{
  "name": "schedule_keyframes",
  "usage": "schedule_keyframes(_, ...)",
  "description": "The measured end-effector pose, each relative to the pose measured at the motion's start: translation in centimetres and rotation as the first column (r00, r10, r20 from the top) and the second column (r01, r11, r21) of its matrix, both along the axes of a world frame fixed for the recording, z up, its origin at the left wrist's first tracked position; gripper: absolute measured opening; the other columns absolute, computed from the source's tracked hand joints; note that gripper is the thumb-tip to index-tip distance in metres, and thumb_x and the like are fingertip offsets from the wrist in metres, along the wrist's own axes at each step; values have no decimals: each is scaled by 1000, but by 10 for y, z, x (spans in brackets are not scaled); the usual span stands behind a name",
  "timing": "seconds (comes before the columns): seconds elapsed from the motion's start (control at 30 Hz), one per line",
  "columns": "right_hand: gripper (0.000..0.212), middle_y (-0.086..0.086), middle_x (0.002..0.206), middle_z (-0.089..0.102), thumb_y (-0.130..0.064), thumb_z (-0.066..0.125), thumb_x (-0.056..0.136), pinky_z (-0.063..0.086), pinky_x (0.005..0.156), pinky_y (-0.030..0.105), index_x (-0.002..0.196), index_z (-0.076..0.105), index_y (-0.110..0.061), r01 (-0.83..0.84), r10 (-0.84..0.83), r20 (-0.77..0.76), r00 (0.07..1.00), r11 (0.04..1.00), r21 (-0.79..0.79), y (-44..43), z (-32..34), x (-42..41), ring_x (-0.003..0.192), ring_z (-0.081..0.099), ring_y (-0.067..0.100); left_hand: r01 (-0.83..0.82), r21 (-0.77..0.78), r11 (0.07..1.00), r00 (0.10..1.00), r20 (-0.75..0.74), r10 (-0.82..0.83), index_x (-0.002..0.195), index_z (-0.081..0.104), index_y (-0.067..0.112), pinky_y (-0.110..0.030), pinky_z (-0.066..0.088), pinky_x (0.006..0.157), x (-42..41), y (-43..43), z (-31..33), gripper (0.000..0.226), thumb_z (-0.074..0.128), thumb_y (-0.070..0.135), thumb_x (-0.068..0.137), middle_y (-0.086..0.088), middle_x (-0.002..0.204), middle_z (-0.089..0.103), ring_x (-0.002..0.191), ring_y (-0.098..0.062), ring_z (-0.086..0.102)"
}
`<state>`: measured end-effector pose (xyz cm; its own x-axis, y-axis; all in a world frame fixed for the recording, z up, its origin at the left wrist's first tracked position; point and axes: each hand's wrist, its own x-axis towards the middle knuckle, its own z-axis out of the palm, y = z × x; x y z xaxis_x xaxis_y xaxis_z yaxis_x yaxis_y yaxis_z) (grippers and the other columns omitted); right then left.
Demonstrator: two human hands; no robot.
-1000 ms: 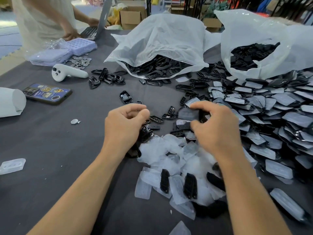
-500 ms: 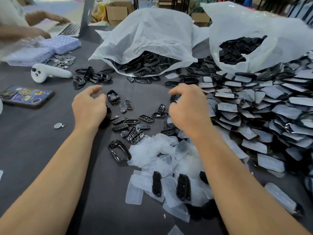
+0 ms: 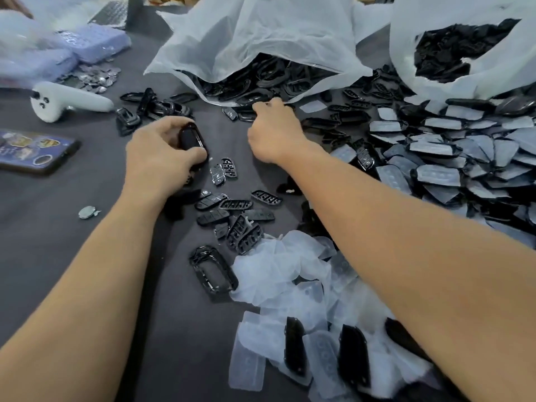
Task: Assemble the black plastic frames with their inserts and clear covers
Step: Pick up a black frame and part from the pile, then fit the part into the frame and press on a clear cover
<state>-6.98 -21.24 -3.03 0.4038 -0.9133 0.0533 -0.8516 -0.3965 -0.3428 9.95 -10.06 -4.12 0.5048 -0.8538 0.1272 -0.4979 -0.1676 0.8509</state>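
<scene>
1. My left hand (image 3: 162, 152) grips 1 black frame (image 3: 193, 140) beside the loose inserts (image 3: 235, 205).
2. My right hand (image 3: 272, 132) curls its fingers at the bag (image 3: 261, 39); I cannot tell if it holds anything.
3. The finished pile (image 3: 441, 175) sits on the right; many clear covers (image 3: 278, 268) remain.

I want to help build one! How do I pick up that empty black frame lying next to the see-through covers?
Pinch the empty black frame across its two long rails, coming straight down from above. It lies flat with an open middle, so a finger could dip inside. Its left rail is free; clear covers crowd the right.
</scene>
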Motion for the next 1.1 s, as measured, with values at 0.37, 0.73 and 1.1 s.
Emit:
schedule_keyframes(0.37, 15, 7, 94, 75, -24, 71, 90, 56, 86, 37, 85, 76, -11, 23, -47, 238, 970, 995, 102, 29, 17, -9, 95, 69, 26, -48, -202, 978, 985, -172, 13, 83, 77, 49, -20, 46, 43, -24, 28, 8, 29, 72, 21, 75, 5, 63, 72, 40, -10, 61)
schedule_keyframes(0.73, 15, 7, 88, 71, -17, 67, 99, 51, 61, 23, 84, 68, -12, -248, -505, 818, 274, 785, 568, 143, 34, -77, 68, 60, 13, -152, -89, 984, 954, 246, 170, 147, 55, 23, -25, 35, 112, -33, 42, 16, 66, 76, 25, 85, 2, 141, 61, 130, -17, 54)
schedule_keyframes(1.1, 20, 5, 69, 72, -17, 60, 103, 51, 48, 23, 90, 69, -5, -301, -547, 809, 216, 751, 588, 155, 23, -84, 54, 62, 17, 284, -214, 935, 856, -384, -347, 98, 81, 17, -21, 56, 62, -104, 65, 29, 15, 70, 7, 93, -2, 77, 78, 65, -13, 66)
